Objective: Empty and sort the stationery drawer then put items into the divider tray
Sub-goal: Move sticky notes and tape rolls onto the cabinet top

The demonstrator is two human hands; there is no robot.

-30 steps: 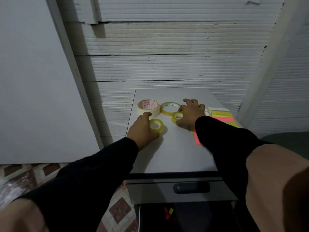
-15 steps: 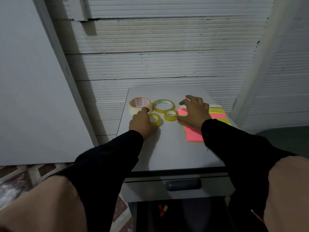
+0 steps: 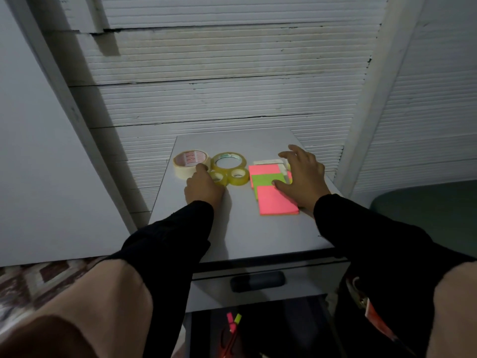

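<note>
On the grey cabinet top (image 3: 247,233) lie four tape rolls: a cream masking tape roll (image 3: 189,161), a large clear roll (image 3: 228,162) and two small clear rolls (image 3: 238,176) (image 3: 219,178). My left hand (image 3: 204,186) grips the left small roll, with a finger touching the masking tape. To the right lie sticky note pads: a pink pad (image 3: 277,201), a green pad (image 3: 265,180), another pink pad (image 3: 263,168) and a white pad (image 3: 268,161). My right hand (image 3: 300,179) rests spread over these pads, thumb on the near pink one.
Below the cabinet top a drawer front with a dark handle (image 3: 258,281) stands out. Under it a dark open drawer holds pink and yellow highlighters (image 3: 233,320) and red-handled scissors (image 3: 227,343). A ribbed white wall rises behind; patterned floor lies at the left.
My right hand has let go of the small tape roll and moved right onto the sticky note pads. My left hand has slid its small roll up beside the other rolls.
</note>
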